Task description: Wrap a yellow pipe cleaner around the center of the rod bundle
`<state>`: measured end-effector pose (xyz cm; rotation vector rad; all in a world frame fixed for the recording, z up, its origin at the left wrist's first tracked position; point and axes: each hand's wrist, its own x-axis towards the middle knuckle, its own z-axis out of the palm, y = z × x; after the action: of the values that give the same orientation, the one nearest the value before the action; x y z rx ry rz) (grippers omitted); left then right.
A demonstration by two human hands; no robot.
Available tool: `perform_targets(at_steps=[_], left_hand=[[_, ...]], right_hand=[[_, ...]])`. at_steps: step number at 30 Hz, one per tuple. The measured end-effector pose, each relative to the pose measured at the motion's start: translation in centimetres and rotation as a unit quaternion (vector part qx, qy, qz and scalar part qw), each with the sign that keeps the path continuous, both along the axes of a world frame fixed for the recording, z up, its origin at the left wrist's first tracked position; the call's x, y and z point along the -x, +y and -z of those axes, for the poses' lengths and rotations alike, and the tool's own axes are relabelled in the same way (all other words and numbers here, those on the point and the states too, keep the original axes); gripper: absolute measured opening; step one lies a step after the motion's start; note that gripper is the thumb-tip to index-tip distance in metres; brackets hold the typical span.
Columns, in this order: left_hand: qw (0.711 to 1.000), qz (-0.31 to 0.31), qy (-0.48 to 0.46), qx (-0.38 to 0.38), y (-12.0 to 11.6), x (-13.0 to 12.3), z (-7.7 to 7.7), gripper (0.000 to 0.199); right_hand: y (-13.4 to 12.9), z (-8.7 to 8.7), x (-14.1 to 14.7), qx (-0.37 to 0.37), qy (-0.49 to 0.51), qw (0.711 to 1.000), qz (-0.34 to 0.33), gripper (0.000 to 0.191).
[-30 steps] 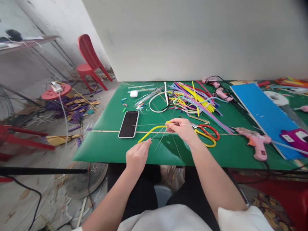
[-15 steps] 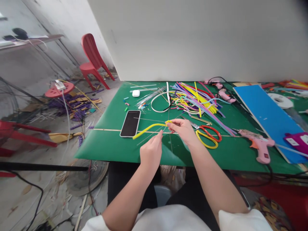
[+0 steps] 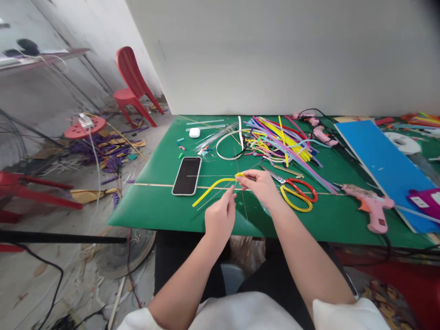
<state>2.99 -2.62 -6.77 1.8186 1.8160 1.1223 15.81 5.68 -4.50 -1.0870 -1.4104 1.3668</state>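
Observation:
My right hand [image 3: 263, 187] pinches the wound end of a yellow pipe cleaner [image 3: 213, 184] between thumb and fingertips. The pipe cleaner's free length curves down to the left. Several thin wires [image 3: 215, 176] spread out like spokes from that wound end. Close below it is my left hand [image 3: 219, 217], fingers bent and drawn together near the wires; whatever lies between its fingertips is too small to make out. Scissors [image 3: 298, 189] with one red and one yellow handle lie beside my right wrist. A phone [image 3: 186, 177] rests under the wire tips at the left.
On the green table [image 3: 154, 208] lie a heap of coloured pipe cleaners [image 3: 285, 140], a white headband [image 3: 220, 145], a white case [image 3: 194, 133] and a pink glue gun [image 3: 373, 206]. A blue board [image 3: 381, 169] is at the right. Behind stands a white panel [image 3: 275, 59].
My left hand has moved slightly right and down, its fingertips bending more. The yellow pipe cleaner's free end has dipped a little, and the wires have turned slightly.

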Motion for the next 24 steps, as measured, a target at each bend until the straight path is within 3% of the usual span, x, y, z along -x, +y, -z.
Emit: perform_targets(at_steps=[7, 13, 24], left_hand=[[0.992, 0.014, -0.117, 0.041, 0.5, -0.3, -0.3, 0.029], [0.997, 0.059, -0.043, -0.003, 0.9, 0.3, -0.2, 0.029], [0.999, 0.031, -0.025, 0.029, 0.4, 0.4, 0.7, 0.031]], right_hand=[[-0.3, -0.3, 0.0, -0.011, -0.041, 0.999, -0.017, 0.022], [-0.2, -0.2, -0.2, -0.019, -0.061, 0.998, 0.000, 0.023], [-0.1, 0.1, 0.0, -0.016, -0.048, 0.998, 0.021, 0.023]])
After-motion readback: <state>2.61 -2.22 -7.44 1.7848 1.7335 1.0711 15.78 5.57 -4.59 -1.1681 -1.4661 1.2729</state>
